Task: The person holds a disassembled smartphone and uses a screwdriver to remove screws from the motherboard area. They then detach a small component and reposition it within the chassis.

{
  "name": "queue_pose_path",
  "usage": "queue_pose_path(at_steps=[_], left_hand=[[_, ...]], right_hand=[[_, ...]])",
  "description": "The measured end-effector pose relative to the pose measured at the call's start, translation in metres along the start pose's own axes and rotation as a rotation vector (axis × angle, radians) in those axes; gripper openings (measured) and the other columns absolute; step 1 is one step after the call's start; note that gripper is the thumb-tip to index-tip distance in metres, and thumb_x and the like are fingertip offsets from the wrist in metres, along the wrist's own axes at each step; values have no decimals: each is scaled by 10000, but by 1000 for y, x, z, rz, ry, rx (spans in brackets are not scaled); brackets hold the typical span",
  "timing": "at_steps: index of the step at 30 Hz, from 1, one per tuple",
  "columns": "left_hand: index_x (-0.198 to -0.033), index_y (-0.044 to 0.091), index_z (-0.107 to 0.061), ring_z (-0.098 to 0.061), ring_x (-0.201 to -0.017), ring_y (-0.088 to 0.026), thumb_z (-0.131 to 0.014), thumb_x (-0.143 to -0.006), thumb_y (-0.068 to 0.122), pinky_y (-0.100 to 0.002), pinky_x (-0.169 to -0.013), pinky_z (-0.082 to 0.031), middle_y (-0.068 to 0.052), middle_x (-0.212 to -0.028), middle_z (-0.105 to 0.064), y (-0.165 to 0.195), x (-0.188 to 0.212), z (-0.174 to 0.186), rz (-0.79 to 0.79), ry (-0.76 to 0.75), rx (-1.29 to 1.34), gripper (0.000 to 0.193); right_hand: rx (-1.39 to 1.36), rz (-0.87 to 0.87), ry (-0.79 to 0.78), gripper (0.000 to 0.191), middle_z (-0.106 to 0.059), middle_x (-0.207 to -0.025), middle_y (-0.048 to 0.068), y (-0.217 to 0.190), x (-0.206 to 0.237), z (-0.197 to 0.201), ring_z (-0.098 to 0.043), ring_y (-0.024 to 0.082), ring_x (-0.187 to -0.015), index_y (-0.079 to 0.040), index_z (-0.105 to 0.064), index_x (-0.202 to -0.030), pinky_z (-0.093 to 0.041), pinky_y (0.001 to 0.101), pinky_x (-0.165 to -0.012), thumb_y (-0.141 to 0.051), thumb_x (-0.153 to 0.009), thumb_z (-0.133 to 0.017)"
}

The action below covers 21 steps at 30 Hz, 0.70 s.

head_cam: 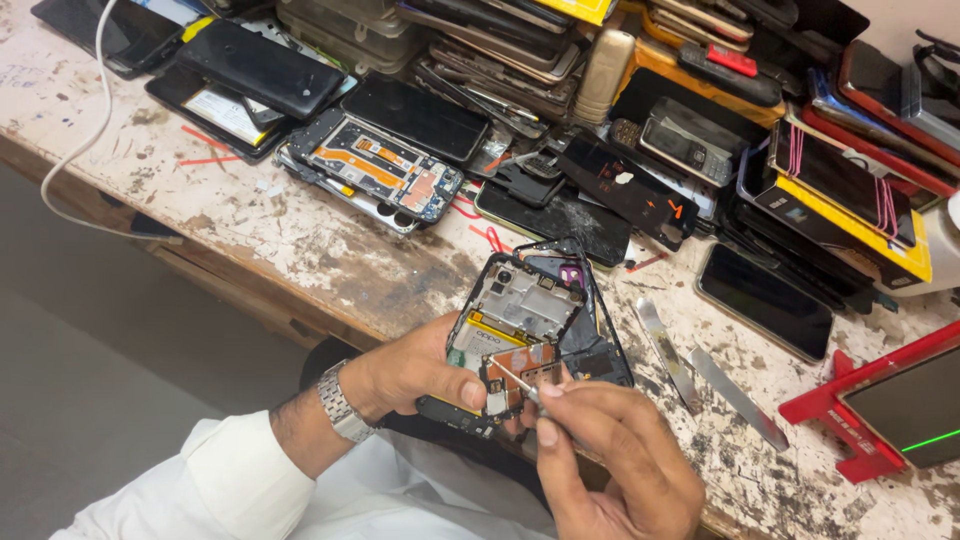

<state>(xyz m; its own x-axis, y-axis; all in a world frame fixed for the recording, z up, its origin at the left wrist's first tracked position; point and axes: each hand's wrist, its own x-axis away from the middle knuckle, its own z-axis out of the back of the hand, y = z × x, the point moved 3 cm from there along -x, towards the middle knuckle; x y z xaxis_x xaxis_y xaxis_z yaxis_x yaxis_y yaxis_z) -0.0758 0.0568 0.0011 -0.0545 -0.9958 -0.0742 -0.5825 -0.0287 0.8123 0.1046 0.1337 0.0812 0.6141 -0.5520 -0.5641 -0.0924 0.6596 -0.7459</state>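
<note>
Scuffed workbench point(300, 250), opened phone point(520, 320), exposed board

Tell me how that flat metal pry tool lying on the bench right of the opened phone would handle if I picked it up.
The metal pry tool looks thin and blade-like, so it probably flexes a little and weighs little. Lying flat on the worn bench, it may be fiddly to lift by an edge. Its flat shape should not roll.
</note>
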Motion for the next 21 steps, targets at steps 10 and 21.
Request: queue_pose_path(at_steps=[10,21], left_hand=[[-1379,-29,-565,-693,-1029,-243,-907,-798,363,-392,-911,-581,-132,-1192,-693,-4,0,2,14,5,43,779],[-1398,-42,-562,-692,-1013,-253,-894,-830,350,-398,-911,-579,-157,-1175,-692,-3,0,-1,25,-23,71,765]], right_hand=[[7,35,27,298,-733,-1002,124,1,1,-2,-765,205,-983,-25,-720,-1089,-635,320,-893,102,-820,-747],[35,18,24,285,-739,-986,131,2,1,-1,-767,210,-963,-22,-729,-1060,-633,304,-852,91,-801,-765]])
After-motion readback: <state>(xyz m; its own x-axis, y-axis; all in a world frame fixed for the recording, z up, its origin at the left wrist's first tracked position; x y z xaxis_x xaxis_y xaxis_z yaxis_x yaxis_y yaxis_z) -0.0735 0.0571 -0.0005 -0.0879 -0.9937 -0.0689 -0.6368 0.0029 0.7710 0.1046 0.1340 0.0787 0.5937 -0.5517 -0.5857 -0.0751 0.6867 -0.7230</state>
